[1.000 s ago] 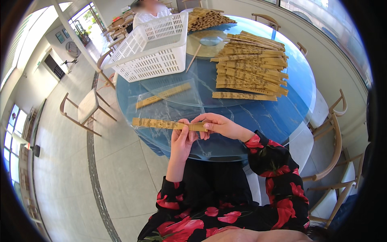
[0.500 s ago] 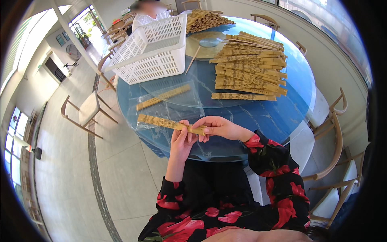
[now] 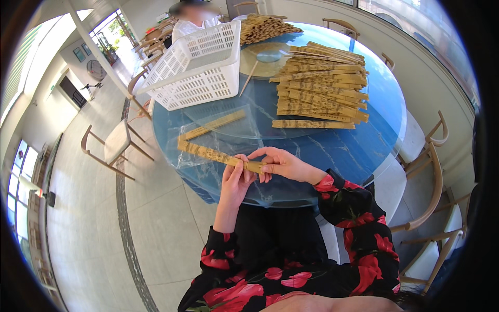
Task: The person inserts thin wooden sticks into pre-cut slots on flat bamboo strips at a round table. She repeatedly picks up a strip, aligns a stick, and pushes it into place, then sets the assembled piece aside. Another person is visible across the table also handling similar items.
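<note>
**Sliding a bamboo strip into its clear sleeve**

Pinching the near end of a flat bamboo strip (image 3: 215,155), the left hand (image 3: 235,179) has its fingers closed around the strip from below, while the right hand (image 3: 280,164) grips the same end from the side, thumb and fingertips closed on it. Both hands meet just above the near rim of the round blue table (image 3: 332,151).

Against the pictures from a second ago, the strip's far end has swung a little and now points up and to the left, and a clear plastic sleeve (image 3: 189,156) shows around that outer part. Judged from this, the strip is being worked into the wrapper, with the end at the hands still bare.

The strip is long, thin and pale tan, with darker markings along its face; what they are is too small to tell.

Just beyond it lies a second strip in clear wrap (image 3: 213,125). Farther out, a stack of bare strips (image 3: 319,86) rests on a glass turntable (image 3: 260,62), beside a white slotted basket (image 3: 195,70). Another person (image 3: 195,18) sits across the table.
</note>
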The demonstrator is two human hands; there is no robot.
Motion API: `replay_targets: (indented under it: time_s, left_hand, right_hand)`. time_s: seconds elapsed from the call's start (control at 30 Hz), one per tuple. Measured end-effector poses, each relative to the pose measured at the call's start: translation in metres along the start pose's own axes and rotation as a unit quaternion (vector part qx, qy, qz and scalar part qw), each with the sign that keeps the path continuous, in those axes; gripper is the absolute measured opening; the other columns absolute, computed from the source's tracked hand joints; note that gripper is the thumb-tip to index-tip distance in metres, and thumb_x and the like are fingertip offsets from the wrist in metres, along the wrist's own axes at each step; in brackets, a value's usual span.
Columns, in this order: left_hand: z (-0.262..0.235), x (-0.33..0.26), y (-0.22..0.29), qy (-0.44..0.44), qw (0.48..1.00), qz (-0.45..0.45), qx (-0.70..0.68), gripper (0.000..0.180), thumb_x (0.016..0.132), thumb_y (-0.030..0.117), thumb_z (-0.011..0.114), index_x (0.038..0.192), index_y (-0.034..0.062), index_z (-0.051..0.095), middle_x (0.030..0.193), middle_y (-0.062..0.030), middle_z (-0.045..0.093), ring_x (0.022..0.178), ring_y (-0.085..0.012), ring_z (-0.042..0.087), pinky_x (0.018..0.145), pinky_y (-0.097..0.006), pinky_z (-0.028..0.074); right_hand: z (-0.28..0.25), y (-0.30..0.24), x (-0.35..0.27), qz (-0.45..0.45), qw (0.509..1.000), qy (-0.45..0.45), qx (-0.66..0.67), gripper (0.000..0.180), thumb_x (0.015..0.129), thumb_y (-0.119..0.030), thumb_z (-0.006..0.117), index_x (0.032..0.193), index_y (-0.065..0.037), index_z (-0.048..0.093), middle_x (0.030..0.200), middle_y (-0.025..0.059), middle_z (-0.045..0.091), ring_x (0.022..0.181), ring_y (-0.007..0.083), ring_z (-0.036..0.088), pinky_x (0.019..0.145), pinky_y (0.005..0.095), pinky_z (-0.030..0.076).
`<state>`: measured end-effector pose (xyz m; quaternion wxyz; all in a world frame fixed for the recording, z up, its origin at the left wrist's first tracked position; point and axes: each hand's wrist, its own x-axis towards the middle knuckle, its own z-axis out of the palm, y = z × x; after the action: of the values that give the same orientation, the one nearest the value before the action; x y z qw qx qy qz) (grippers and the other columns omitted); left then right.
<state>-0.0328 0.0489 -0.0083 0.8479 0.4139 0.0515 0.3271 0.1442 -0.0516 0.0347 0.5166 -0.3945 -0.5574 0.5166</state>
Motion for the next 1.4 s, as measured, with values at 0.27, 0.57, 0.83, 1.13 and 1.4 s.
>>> replay_targets:
  time_s: [0.27,0.57,0.83,1.13,1.4]
  left_hand:
    - [0.006,0.001,-0.003,-0.030,0.995,-0.001,0.093,0.027,0.105,0.019,0.046,0.120,-0.0017,0.055,0.070,0.0015,0.046,0.064,-0.0089,0.042,0.061,-0.024,0.036]
    - [0.014,0.002,-0.005,-0.016,0.984,-0.012,0.179,0.039,0.105,0.016,0.046,0.141,0.0010,0.050,0.071,0.0026,0.047,0.061,-0.0051,0.041,0.054,-0.019,0.032]
    - [0.007,0.006,-0.010,-0.017,0.986,0.000,0.163,0.038,0.104,0.019,0.050,0.139,0.0036,0.048,0.073,-0.0008,0.050,0.063,-0.0078,0.044,0.056,-0.020,0.033]
    - [0.004,0.007,-0.008,-0.019,0.987,-0.002,0.162,0.035,0.105,0.015,0.047,0.137,0.0024,0.050,0.075,-0.0009,0.051,0.067,-0.0080,0.047,0.060,-0.021,0.037]
    - [0.002,0.008,-0.005,-0.019,0.985,-0.003,0.172,0.036,0.105,0.016,0.047,0.137,0.0008,0.049,0.075,-0.0002,0.052,0.067,-0.0063,0.049,0.063,-0.020,0.042]
  right_hand:
    - [-0.005,0.016,0.004,-0.005,0.998,0.047,-0.033,0.023,0.100,-0.005,0.053,0.122,-0.002,0.045,0.087,0.0074,0.064,0.079,0.0126,0.062,0.072,0.0255,0.050]
    - [-0.002,0.012,0.006,0.037,0.996,0.085,0.008,0.016,0.104,-0.019,0.051,0.105,-0.004,0.056,0.079,0.0004,0.060,0.072,0.0081,0.056,0.067,0.0215,0.046]
    - [-0.040,0.000,-0.009,-0.080,0.944,0.318,0.037,0.017,0.104,-0.021,0.052,0.097,-0.007,0.057,0.075,0.0007,0.062,0.066,0.0055,0.053,0.063,0.0195,0.042]
    - [-0.155,-0.073,-0.069,-0.172,0.830,0.529,-0.021,0.017,0.099,-0.023,0.059,0.092,-0.008,0.060,0.074,0.0021,0.063,0.063,0.0069,0.052,0.059,0.0217,0.041]
    - [-0.251,-0.120,-0.085,-0.086,0.787,0.598,-0.123,0.021,0.099,-0.025,0.058,0.091,-0.006,0.060,0.073,0.0031,0.063,0.062,0.0074,0.053,0.058,0.0214,0.042]
